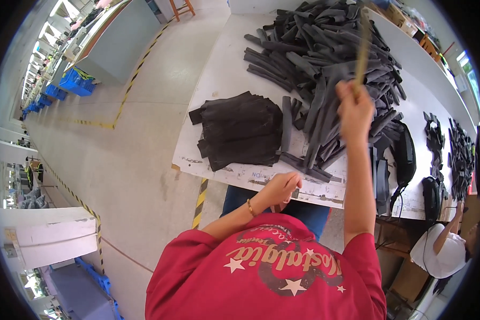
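My right hand (pixel 356 112) is raised over a large heap of dark grey fabric strips (pixel 314 42). It is closed around a long, thin yellowish stick (pixel 362 53), which points away from me and is smeared by motion. My left hand (pixel 284 189) is by the table's near edge, fingers curled together; whatever they hold, if anything, is hidden. Beyond it to the left lies a flat, layered stack of black fabric pieces (pixel 240 130). A few loose strips (pixel 304 166) lie between that stack and the heap, close to the front edge.
The white table (pixel 218 80) has a worn front edge. To the right are a black bag (pixel 404 154) and more dark pieces (pixel 461 154). A co-worker in white (pixel 437 250) sits at the far right. Left are a floor with striped tape (pixel 144 58) and blue crates (pixel 77 81).
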Available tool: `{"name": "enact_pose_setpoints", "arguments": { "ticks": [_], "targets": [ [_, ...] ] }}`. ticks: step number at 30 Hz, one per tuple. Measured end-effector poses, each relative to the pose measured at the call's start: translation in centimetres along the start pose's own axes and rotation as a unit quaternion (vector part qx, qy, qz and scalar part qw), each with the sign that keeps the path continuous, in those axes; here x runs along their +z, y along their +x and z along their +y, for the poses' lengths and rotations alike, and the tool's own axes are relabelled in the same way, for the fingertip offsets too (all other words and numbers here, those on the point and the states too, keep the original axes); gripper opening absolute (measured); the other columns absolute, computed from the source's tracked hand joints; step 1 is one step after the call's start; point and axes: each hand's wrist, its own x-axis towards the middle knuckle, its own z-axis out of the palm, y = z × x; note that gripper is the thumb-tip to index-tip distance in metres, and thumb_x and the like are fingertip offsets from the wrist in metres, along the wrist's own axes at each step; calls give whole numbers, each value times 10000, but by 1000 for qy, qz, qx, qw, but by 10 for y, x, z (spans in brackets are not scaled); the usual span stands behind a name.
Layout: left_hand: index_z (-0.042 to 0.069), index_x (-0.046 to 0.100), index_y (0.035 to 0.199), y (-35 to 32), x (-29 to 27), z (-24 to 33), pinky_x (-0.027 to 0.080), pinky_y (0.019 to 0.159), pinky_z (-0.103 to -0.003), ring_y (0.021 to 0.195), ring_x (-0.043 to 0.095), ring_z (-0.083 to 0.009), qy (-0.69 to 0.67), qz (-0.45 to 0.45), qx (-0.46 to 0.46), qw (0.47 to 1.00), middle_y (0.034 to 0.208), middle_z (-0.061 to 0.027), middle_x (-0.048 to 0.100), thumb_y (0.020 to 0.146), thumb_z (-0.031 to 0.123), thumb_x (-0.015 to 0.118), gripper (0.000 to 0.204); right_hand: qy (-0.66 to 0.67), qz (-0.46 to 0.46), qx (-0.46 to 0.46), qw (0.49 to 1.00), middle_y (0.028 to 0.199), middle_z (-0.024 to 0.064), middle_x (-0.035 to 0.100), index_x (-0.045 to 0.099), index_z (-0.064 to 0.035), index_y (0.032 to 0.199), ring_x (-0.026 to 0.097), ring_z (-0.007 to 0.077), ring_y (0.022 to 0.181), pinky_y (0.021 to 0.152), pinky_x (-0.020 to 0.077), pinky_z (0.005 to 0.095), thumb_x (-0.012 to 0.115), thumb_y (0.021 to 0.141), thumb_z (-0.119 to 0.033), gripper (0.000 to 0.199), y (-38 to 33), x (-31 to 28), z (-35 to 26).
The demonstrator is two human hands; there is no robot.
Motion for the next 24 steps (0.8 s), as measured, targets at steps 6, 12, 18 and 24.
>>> {"name": "enact_pose_setpoints", "arguments": {
  "ticks": [6, 12, 18, 24],
  "targets": [
    [45, 602, 882, 31, -58, 25, 462, 595, -329, 634, 572, -267, 278, 287, 211, 892, 759, -109, 560, 819, 52, 618, 65, -155, -3, -101, 983, 798, 83, 595, 606, 6, 1046, 557, 186, 725, 679, 449, 300, 710, 820, -233, 344, 35, -25, 5],
    [86, 629, 876, 74, -135, 29, 459, 763, -365, 892, 529, -273, 489, 254, 256, 794, 882, -43, 552, 688, 60, 708, 206, -236, -119, -87, 960, 810, 156, 611, 610, -13, 1062, 604, 284, 699, 655, 481, 323, 647, 852, -145, 250, -41, -50, 56],
    [95, 620, 755, 79, -156, 32, 396, 810, -370, 964, 515, -224, 501, 158, 244, 816, 895, -9, 575, 687, 97, 719, 120, -236, -264, -111, 928, 819, 173, 637, 639, -20, 1005, 607, 348, 675, 596, 465, 360, 639, 849, -143, 200, -82, -84, 68],
    [105, 608, 825, 73, -165, 34, 388, 821, -361, 953, 524, -210, 580, 93, 216, 780, 885, -10, 578, 732, 105, 697, 129, -279, -312, -90, 904, 818, 161, 638, 633, -32, 998, 610, 353, 690, 608, 466, 410, 626, 853, -177, 206, -89, -90, 76]
  ]
}}
